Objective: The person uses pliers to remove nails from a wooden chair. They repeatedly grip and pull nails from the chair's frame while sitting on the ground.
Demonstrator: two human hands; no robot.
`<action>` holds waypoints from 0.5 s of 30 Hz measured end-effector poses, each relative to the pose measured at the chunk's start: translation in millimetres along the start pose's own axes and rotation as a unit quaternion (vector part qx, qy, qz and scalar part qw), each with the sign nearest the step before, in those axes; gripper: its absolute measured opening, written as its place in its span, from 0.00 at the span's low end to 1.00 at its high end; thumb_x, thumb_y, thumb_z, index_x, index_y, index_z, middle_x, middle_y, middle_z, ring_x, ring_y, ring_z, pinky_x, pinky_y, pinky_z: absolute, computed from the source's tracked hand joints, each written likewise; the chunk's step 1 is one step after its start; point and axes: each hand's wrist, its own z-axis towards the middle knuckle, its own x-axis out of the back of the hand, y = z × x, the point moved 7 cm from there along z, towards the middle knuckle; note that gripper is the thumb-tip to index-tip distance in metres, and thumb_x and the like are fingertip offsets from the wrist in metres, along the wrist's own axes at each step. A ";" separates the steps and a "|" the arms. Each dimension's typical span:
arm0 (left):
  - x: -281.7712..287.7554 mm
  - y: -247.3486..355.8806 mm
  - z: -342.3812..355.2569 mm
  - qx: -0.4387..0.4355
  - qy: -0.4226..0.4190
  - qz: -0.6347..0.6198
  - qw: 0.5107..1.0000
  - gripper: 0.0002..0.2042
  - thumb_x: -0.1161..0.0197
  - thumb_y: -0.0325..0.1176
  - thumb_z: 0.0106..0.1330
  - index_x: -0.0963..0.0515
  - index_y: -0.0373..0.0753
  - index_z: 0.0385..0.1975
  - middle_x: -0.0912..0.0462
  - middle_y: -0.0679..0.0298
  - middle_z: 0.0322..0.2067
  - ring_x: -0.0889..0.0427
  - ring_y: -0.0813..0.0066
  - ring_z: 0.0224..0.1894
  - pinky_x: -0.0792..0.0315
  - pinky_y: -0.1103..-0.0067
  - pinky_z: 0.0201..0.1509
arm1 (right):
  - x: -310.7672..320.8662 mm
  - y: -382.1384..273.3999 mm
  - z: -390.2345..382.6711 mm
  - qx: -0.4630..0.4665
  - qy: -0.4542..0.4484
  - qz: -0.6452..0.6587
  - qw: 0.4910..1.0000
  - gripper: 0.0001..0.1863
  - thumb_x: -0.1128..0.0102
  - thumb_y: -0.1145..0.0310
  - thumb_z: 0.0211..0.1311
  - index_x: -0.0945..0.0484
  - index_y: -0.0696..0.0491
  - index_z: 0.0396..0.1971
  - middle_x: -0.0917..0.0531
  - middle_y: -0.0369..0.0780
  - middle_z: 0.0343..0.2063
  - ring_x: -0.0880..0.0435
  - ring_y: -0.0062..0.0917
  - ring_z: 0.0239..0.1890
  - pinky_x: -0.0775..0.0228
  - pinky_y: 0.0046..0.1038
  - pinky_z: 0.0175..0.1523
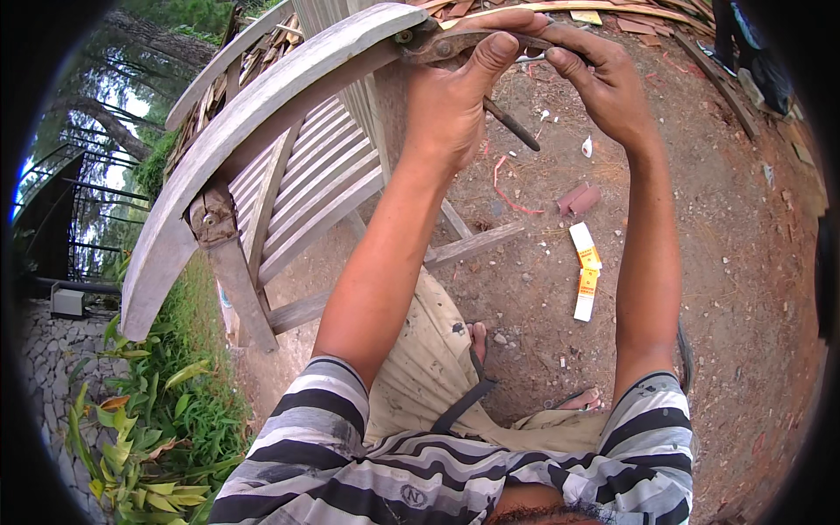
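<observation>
A weathered wooden chair [328,157] stands on the left, its curved armrest [280,79] sweeping up to the top. Dark, rusty pincers [444,49] meet the armrest's far end with their jaws, beside a small metal fitting [403,37] in the wood. My left hand [442,109] is closed round the pincers, thumb along the top; one dark handle [512,124] sticks out below it. My right hand [610,92] pinches the other handle's end between thumb and fingers. The exact bite of the jaws is too small to make out.
On the dirt ground lie a yellow-and-white carton strip [584,271], a broken reddish-brown piece [578,199] and a red string [503,188]. Wood scraps [643,26] are heaped at the far edge. Leafy plants [175,411] grow at the left; dark bundled material [770,74] is far right.
</observation>
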 end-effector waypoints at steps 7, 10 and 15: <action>1.8 -9.7 6.6 0.002 -0.049 -0.024 0.999 0.19 0.37 0.39 0.75 0.23 0.33 0.59 0.17 0.54 0.56 0.20 0.62 0.62 0.28 0.65 0.72 | 13.5 -8.8 15.6 0.076 -0.019 -0.056 0.995 0.17 0.39 0.63 0.75 0.17 0.53 0.58 0.11 0.38 0.47 0.15 0.22 0.48 0.24 0.28 0.52; 4.4 -9.5 7.4 -0.026 -0.066 0.021 0.997 0.17 0.38 0.38 0.76 0.22 0.38 0.60 0.16 0.55 0.55 0.21 0.62 0.63 0.28 0.65 0.71 | 6.0 -0.1 6.8 0.000 -0.013 -0.042 0.999 0.18 0.38 0.63 0.74 0.17 0.55 0.59 0.11 0.38 0.47 0.16 0.21 0.49 0.24 0.27 0.53; 5.4 -0.2 -1.6 -0.036 0.001 0.046 0.998 0.13 0.30 0.39 0.71 0.17 0.33 0.38 0.12 0.63 0.35 0.13 0.74 0.43 0.20 0.75 0.50 | -16.0 -5.7 -6.6 -0.020 0.018 0.047 0.999 0.19 0.36 0.63 0.74 0.18 0.57 0.58 0.11 0.37 0.44 0.17 0.20 0.46 0.24 0.26 0.51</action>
